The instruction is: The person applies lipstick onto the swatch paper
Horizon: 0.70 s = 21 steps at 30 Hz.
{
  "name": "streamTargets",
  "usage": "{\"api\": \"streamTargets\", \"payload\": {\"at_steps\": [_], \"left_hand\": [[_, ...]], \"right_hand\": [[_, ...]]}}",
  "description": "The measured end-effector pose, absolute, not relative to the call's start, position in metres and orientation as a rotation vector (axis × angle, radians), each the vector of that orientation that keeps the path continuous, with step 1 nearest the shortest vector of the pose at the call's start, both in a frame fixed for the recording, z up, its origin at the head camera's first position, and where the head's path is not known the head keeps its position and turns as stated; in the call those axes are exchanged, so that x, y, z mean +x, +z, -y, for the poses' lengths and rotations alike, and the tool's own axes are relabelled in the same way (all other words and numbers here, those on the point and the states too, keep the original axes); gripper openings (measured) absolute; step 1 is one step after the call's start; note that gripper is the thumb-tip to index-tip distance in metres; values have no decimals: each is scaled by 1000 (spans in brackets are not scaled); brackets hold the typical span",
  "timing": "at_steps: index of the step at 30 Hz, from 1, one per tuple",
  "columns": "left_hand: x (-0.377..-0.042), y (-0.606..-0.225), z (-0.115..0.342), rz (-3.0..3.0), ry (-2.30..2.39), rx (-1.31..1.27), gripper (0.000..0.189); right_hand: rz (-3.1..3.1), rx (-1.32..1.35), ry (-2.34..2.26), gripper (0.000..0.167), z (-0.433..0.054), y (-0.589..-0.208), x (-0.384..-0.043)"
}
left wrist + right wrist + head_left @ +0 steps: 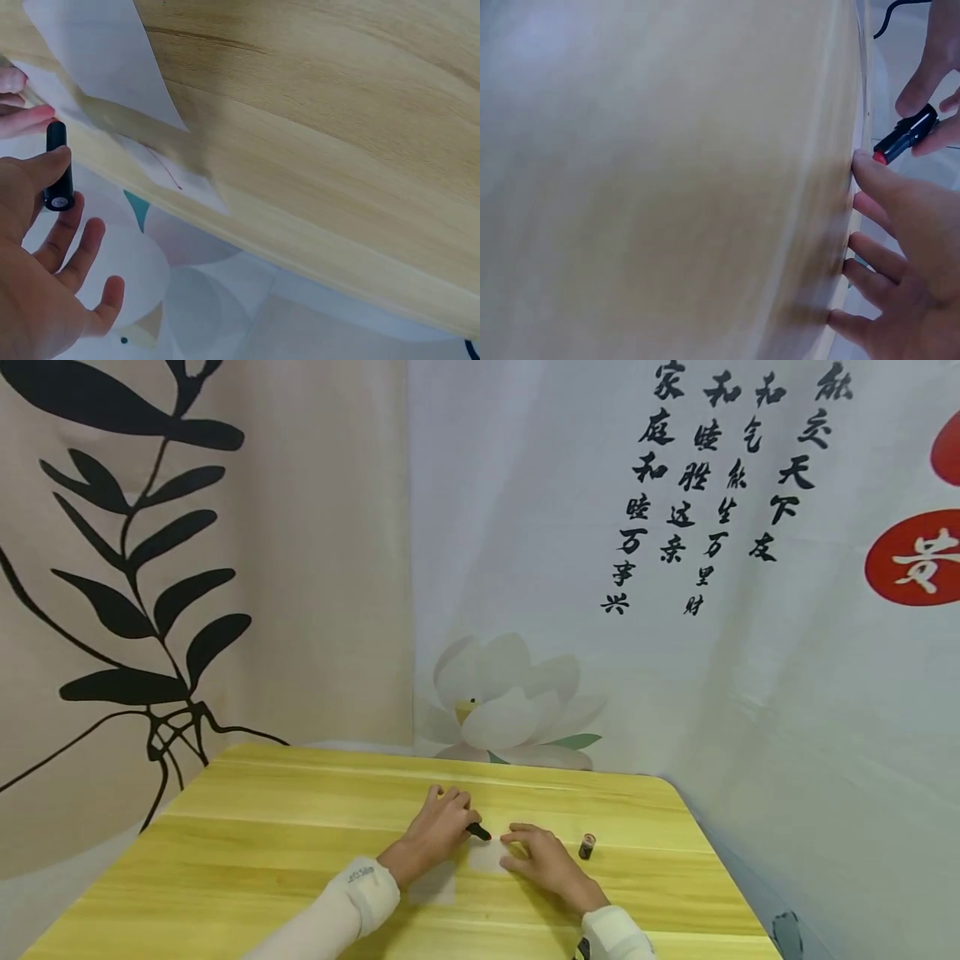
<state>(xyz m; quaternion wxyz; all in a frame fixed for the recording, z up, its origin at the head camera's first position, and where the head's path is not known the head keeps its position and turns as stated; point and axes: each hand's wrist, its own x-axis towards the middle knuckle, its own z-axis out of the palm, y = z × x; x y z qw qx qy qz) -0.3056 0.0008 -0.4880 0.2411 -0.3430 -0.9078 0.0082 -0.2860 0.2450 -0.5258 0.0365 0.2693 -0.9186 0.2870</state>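
My left hand pinches a black lipstick between thumb and fingers, its other fingers spread. The red tip points toward my right hand. Below the tip lies a small white paper; in the left wrist view a thin red line runs across it. The fingers of my right hand rest at the paper's right edge, loosely bent. Whether the tip touches the paper, I cannot tell. A second white paper lies nearer, beside my left wrist.
A small dark cylinder with a pinkish top stands to the right of my right hand on the yellow wooden table. Behind the table's far edge hangs a printed cloth with writing and a flower.
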Motion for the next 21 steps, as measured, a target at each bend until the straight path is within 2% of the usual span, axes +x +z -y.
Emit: {"api": "streamTargets", "payload": {"at_steps": [21], "left_hand": [[-314,-495,-7,2474,60,-954,14]], "right_hand": [[2833,805,836,37,-246,-523,-287]]}}
